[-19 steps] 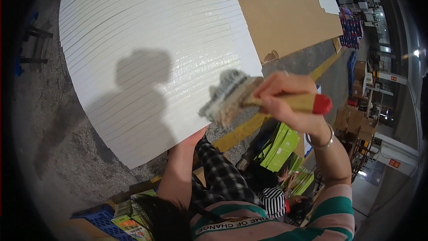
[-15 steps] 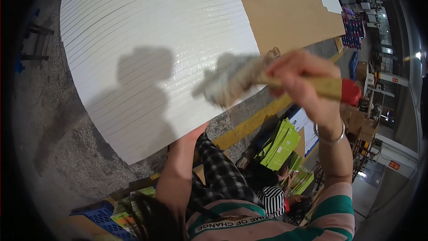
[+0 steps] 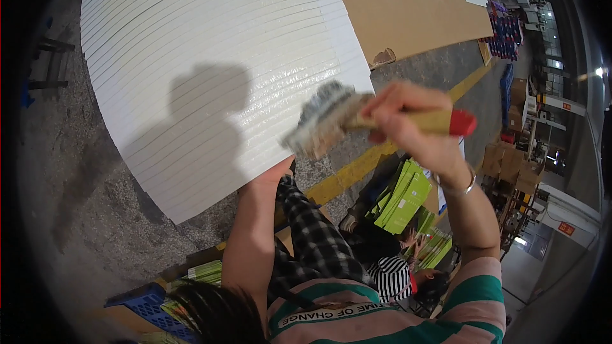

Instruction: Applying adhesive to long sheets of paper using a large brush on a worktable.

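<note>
From afar I see the white overlapping sheets point(image 3: 185, 32) fanned out beside brown cardboard point(image 3: 408, 9). The wide brush point(image 3: 328, 121) is at their near-right corner, contact unclear. My right hand point(image 3: 408, 118) pinches its handle; my left hand point(image 3: 271, 173) meets the near edge, fingers hidden, grip untold. I'd stroke lightly and evenly, lest strips shift.

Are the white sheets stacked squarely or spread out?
Spread out: the white sheets overlap in staggered rows, with many roughly parallel edges showing one after another.
</note>
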Motion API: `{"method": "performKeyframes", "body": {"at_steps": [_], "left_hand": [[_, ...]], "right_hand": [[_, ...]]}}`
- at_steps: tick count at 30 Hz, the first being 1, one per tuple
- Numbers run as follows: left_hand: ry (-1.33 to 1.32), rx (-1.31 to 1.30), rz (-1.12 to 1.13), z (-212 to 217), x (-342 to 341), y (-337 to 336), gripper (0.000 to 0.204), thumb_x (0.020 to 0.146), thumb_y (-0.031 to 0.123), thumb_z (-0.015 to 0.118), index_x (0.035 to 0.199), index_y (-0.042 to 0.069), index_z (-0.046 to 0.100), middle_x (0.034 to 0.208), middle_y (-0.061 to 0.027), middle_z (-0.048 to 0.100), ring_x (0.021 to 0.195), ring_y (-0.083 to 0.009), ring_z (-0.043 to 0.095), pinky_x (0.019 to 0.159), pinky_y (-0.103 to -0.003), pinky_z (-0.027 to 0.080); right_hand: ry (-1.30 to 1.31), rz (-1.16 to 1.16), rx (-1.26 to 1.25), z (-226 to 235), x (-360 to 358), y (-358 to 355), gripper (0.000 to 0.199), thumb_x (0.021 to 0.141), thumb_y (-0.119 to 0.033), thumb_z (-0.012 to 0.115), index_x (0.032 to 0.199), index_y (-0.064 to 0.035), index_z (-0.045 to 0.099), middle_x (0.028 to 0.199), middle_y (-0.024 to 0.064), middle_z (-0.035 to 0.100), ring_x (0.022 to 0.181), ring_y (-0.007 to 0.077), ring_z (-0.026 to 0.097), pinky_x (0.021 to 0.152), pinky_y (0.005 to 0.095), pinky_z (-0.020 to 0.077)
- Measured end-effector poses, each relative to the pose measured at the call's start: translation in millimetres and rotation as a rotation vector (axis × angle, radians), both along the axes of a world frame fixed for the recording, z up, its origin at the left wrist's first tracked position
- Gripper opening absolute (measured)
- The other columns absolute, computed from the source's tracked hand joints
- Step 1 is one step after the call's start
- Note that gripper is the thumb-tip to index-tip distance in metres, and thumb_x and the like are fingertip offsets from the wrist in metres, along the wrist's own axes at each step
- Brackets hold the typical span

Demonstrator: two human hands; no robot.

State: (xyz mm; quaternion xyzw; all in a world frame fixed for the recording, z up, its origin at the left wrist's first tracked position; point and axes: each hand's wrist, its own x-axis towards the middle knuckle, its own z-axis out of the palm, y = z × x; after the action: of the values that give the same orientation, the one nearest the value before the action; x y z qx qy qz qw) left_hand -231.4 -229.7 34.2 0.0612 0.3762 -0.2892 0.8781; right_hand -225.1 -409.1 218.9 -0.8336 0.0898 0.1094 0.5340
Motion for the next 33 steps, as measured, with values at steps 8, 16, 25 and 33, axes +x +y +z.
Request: {"method": "performKeyframes", "body": {"at_steps": [8, 16, 25, 33], "left_hand": [[-0.023, 0.020, -0.034, -1, 4, -3, 0.053, 0.089, 0.047, 0.043, 0.128, 0.012, 0.045, 0.124, -0.0091, 0.049, 0.115, -0.0244, 0.048, 0.091, -0.043, 0.046], [-0.271, -0.189, -0.011, -8, 2, -2, 0.053, 0.090, 0.047, 0.041, 0.128, 0.011, 0.045, 0.127, -0.0079, 0.048, 0.114, -0.0250, 0.049, 0.095, -0.044, 0.042], [-0.317, -0.264, 0.063, -14, 3, 1, 0.065, 0.087, 0.052, 0.043, 0.130, 0.004, 0.040, 0.126, -0.0173, 0.047, 0.114, -0.0308, 0.050, 0.094, -0.048, 0.045], [-0.244, 0.020, 0.005, 7, 5, -8, 0.070, 0.086, 0.056, 0.038, 0.134, 0.005, 0.035, 0.134, -0.0153, 0.040, 0.123, -0.0328, 0.041, 0.099, -0.053, 0.037]], "right_hand": [[-0.170, -0.037, -0.044, 8, -3, 3, 0.021, 0.078, -0.018, 0.064, 0.067, -0.0014, 0.059, 0.072, 0.0078, 0.063, 0.061, 0.0110, 0.060, 0.048, 0.0223, 0.0447], [-0.252, -0.062, 0.037, 17, -8, 0, 0.015, 0.081, -0.010, 0.061, 0.075, 0.0034, 0.060, 0.074, 0.0093, 0.064, 0.060, 0.0127, 0.061, 0.051, 0.0225, 0.0463], [-0.143, -0.006, 0.078, 13, -26, -8, 0.016, 0.082, -0.012, 0.063, 0.077, 0.0036, 0.061, 0.072, 0.0103, 0.062, 0.059, 0.0140, 0.063, 0.048, 0.0214, 0.0477], [-0.082, -0.073, 0.143, -14, -42, -13, 0.018, 0.083, -0.014, 0.061, 0.076, 0.0030, 0.061, 0.076, 0.0129, 0.063, 0.060, 0.0133, 0.063, 0.047, 0.0218, 0.0487]]}}
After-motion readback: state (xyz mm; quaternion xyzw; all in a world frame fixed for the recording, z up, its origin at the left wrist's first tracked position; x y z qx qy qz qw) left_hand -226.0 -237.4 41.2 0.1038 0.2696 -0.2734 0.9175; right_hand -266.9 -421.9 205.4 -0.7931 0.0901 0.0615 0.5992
